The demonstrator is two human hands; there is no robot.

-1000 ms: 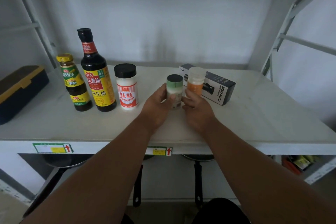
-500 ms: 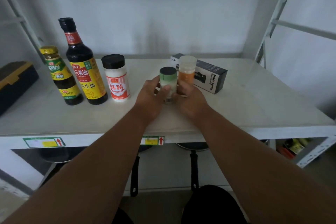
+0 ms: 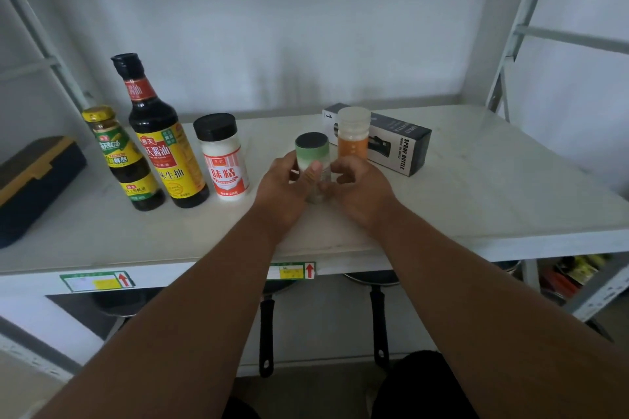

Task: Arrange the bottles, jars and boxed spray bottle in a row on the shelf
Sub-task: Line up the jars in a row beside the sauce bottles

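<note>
A small green-lidded jar [image 3: 311, 143] stands on the white shelf [image 3: 476, 187], right of the row. My left hand [image 3: 282, 190] grips its left side, thumb across the front. My right hand [image 3: 364, 190] has curled fingers against its lower right side. Just behind it are an orange jar with a clear lid [image 3: 353, 143] and, lying flat, the black spray bottle box [image 3: 401, 143]. To the left stand a white jar with a black lid [image 3: 223, 160], a tall soy sauce bottle [image 3: 163, 143] and a short yellow-capped bottle [image 3: 119, 160].
A dark case with a yellow band [image 3: 30, 177] lies at the shelf's left end. Metal uprights [image 3: 510, 44] frame the right side and the wall is close behind. Pan handles [image 3: 377, 320] hang below the shelf's front edge.
Both hands have stayed at the green-lidded jar, which remains in front of the orange jar. My left thumb has slid across its front. The camera has shifted.
</note>
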